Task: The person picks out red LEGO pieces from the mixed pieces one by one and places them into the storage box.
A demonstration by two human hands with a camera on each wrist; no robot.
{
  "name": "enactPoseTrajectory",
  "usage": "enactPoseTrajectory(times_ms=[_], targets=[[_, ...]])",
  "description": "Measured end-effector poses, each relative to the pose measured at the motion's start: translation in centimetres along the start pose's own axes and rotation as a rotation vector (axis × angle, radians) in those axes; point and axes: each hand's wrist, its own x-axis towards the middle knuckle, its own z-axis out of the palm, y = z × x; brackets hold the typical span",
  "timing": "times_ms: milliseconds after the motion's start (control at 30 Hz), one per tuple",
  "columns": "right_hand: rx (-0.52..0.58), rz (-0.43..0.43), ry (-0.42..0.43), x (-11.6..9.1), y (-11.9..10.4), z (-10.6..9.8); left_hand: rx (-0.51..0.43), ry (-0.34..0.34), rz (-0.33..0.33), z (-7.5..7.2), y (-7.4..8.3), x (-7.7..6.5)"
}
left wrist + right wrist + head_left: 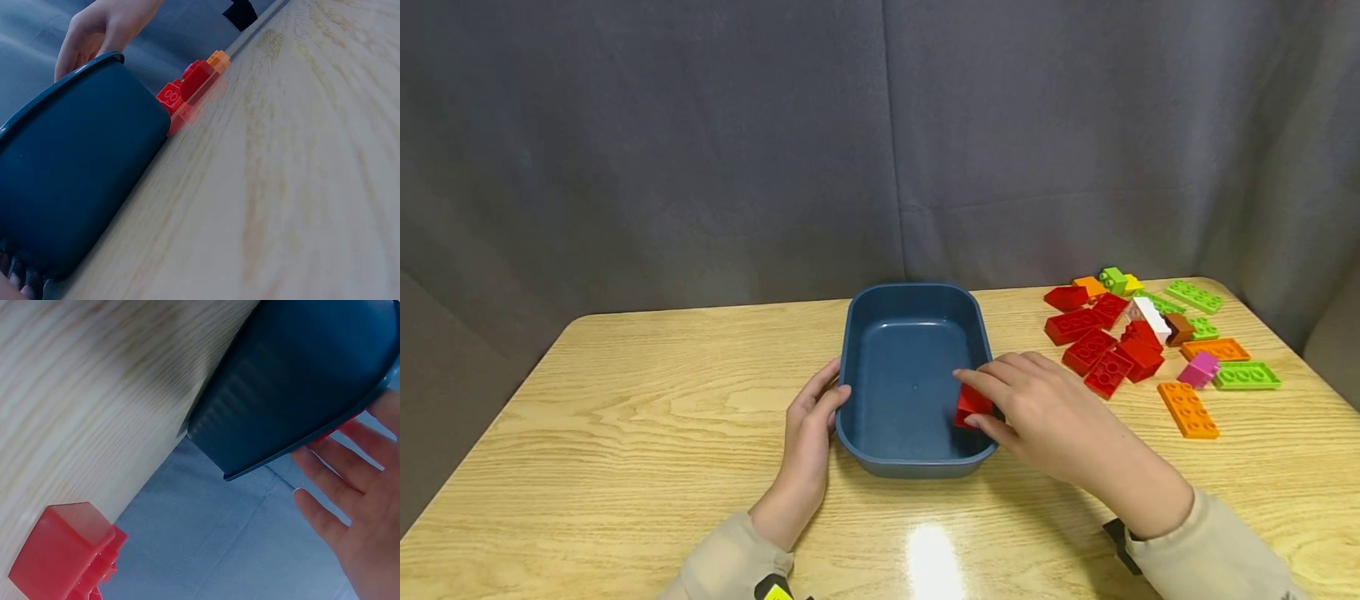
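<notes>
A dark blue plastic bin (pixel 915 468) stands on the wooden table. My left hand (pixel 808 425) holds its left side, the thumb at the rim and the fingers along the outer wall. In the left wrist view only a few fingertips (pixel 19 275) show, low against the bin (pixel 81 156). Over the right rim reaches my right hand (pixel 1037 408), pinching a red toy brick (pixel 973 403) between thumb and fingers, inside the bin near its right wall. From the right wrist, the bin wall (pixel 294 387) hides most of that brick, and the right hand (pixel 362 487) hangs over the rim.
To the right lies a loose group of toy bricks: several red bricks (pixel 1086 350), a white brick (pixel 1148 321), a brown brick (pixel 1180 328), a magenta brick (pixel 1199 369), an orange plate (pixel 1187 410) and green plates (pixel 1247 376). A grey curtain (pixel 737 150) hangs behind the table (pixel 625 450).
</notes>
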Motion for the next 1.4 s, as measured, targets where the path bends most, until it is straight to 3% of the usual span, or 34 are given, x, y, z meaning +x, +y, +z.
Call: enactPoseTrajectory(times_ms=[533, 767, 1000, 1400], targets=[[-0.001, 0.034, -0.012, 0.0, 0.0, -0.6, 0.004, -0.006, 0.002, -0.1, 0.0, 0.1], [-0.019, 0.132, -0.028, -0.2, 0.6, -2.1, 0.006, -0.006, 0.007, 0.0, 0.0, 0.0], [-0.053, 0.214, 0.022, -0.8, 2.0, -3.4, 0.014, -0.004, 0.006, 0.0, -0.1, 0.0], [-0.03, 0.321, -0.129, -1.3, 3.3, -3.9, 0.019, -0.006, 0.012, 0.0, 0.0, 0.0]])
